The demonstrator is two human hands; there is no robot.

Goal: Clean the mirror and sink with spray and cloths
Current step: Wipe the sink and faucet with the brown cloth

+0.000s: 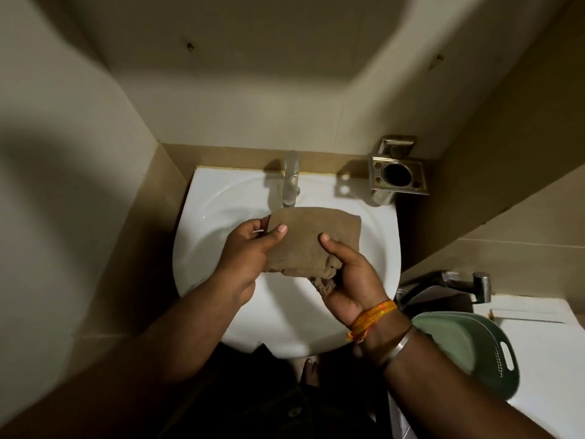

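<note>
Right hand [349, 277], wrist banded in orange thread, curled under the near right corner of the brown cloth [311, 240], thumb pressed on top. Left hand [250, 248] pinching the cloth's left edge, thumb over it. Folded cloth held between both above the white sink [202, 217], just near of the tap [290, 182].

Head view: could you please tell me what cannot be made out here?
- Sink drain: hidden behind the brown cloth, which the left hand and right hand hold over the basin.
- Mirror and spray: neither shows in the head view.
- Whether the tap is running: unclear.
- Green tub: partly covered by the right forearm.
</note>
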